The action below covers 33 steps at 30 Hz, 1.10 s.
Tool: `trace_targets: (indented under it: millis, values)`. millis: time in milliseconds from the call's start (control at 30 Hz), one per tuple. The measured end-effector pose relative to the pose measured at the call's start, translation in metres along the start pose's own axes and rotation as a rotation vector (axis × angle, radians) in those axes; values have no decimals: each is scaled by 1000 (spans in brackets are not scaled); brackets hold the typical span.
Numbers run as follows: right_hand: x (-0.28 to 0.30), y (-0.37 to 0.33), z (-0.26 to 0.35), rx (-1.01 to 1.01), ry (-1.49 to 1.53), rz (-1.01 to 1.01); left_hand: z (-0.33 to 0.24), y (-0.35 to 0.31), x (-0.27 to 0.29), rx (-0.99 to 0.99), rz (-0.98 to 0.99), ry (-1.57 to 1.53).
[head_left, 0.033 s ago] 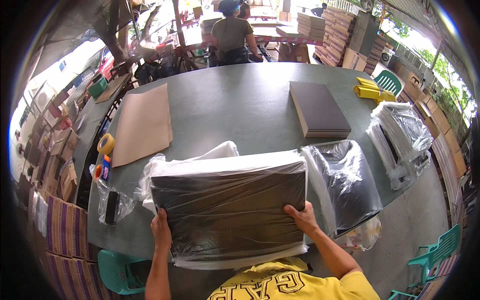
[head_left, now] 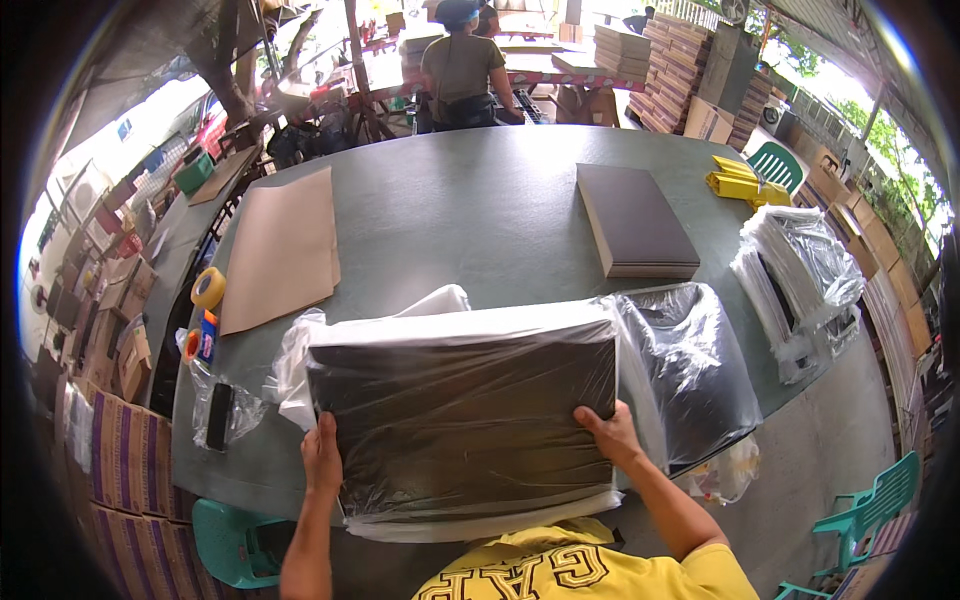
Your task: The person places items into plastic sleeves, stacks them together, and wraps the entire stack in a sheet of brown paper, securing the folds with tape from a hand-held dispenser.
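The person's left hand [head_left: 322, 456] clasps the left edge of a thick rectangular black-faced bundle wrapped in clear plastic film [head_left: 470, 430], and the right hand [head_left: 612, 434] clasps its right edge, thumb on top; each grip is closed on it. The bundle lies at the near side of the grey-green counter [head_left: 460, 220], its lower edge reaching past six o'clock of the counter; I cannot tell whether it is lifted.

Just now it has slid slightly toward three o'clock, overlapping more of the black item bagged in shiny clear plastic [head_left: 700, 375] there. Both grips have kept their places, so this looks like a small repositioning with the hold unbroken.

From the bundle, the dark-topped rectangular stack [head_left: 637, 220] sits untouched at one o'clock, and the flat brown paper sheets [head_left: 283, 250] at ten to eleven.
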State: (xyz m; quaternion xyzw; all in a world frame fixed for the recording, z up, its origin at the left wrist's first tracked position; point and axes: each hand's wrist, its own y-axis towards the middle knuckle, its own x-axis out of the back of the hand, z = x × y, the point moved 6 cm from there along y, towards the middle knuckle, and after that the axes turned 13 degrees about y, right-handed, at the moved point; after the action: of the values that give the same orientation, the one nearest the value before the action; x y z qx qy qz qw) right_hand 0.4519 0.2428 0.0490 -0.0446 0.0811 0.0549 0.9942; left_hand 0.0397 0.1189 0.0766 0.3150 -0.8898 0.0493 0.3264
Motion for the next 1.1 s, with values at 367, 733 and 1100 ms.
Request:
trace_targets:
  millis: [367,733,1100]
  values:
    - [57,196,90,-327,-293,-74,-98,194,-177,236,657,-232]
    - [11,407,-5,-461,-152,10,-29,397,-270,121,126,495]
    - [103,294,123,258,-1181,30,-136,353,-282,-526,-68,890]
